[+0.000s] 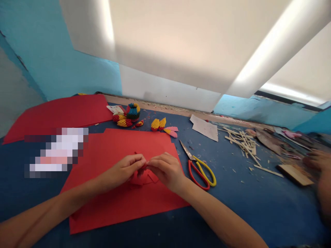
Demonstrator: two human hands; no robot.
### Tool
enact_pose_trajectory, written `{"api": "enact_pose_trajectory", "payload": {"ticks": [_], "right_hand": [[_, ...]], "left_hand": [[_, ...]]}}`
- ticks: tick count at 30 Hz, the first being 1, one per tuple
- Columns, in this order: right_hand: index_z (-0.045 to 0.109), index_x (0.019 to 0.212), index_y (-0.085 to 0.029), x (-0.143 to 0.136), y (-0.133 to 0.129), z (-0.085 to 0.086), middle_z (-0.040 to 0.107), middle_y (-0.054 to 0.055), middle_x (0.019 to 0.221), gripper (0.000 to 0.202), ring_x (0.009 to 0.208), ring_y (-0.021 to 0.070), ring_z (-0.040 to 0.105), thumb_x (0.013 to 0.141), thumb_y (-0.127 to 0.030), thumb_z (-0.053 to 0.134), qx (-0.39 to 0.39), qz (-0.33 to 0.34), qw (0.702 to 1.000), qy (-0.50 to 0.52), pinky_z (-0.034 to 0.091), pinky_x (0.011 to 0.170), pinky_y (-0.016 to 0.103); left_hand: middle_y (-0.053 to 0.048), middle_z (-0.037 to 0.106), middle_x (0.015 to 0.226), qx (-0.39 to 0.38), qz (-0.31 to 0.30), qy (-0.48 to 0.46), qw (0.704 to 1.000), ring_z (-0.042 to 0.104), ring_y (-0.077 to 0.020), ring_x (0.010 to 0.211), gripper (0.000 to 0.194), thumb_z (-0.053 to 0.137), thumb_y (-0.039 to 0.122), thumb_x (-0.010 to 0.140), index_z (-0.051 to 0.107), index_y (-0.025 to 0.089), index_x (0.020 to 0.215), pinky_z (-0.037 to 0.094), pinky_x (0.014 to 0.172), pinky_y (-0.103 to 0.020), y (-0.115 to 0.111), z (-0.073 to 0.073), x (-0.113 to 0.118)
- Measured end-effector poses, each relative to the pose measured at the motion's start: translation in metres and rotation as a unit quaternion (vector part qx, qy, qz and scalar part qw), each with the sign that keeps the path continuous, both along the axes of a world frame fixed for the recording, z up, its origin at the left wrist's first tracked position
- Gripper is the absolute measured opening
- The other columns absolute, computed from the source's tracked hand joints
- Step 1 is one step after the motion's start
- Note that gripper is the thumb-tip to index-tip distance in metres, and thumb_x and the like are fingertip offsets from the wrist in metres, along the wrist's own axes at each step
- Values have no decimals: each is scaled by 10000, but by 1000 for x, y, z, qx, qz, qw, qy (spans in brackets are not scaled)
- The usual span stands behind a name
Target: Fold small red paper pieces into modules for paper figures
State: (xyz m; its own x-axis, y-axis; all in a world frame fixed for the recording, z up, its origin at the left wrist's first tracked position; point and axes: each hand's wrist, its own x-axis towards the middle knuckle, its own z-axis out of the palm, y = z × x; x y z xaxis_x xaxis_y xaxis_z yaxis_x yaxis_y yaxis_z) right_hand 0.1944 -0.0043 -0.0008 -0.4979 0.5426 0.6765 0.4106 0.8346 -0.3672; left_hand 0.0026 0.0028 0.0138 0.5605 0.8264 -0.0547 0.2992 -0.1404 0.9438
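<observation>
The left hand [132,166] and right hand [167,169] pinched a small red piece [142,167], seemingly mid-fold, while red slips [153,177] beneath apparently awaited folding and yellow-red clusters [156,124] looked already assembled.

Hands, pair, yours: left hand [131,166] and right hand [168,170], both pinching a small red paper piece [142,168] above a red sheet [111,212]. From there: scissors [199,174], one, 3 o'clock; yellow-and-red folded pieces [155,125], just past 12; multicoloured folded ring [133,112], just before 12; white paper [206,129], 2 o'clock; wooden block [294,174], farther, 3 o'clock, beside another person's blurred hand [317,160].
</observation>
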Motion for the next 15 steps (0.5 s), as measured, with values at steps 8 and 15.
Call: {"api": "enact_pose_trajectory", "payload": {"ticks": [8,15], "right_hand": [[635,965,-204,2,2,0,706,56,853,147,781,135,651,915,-247,503,-19,-25,999,10,499,709,251],[654,950,-206,2,6,-8,727,40,839,146,719,124,664,910,-223,515,5,-35,999,5,506,667,233]], "left_hand": [[-32,637,810,321,3,80,944,574,-130,711,203,460,294,914,630,184,933,446,647,-229,-2,-3,-8],[-53,686,832,508,20,104,855,640,-155,749,182,474,228,923,648,176,936,487,655,-243,3,-11,-12]]}}
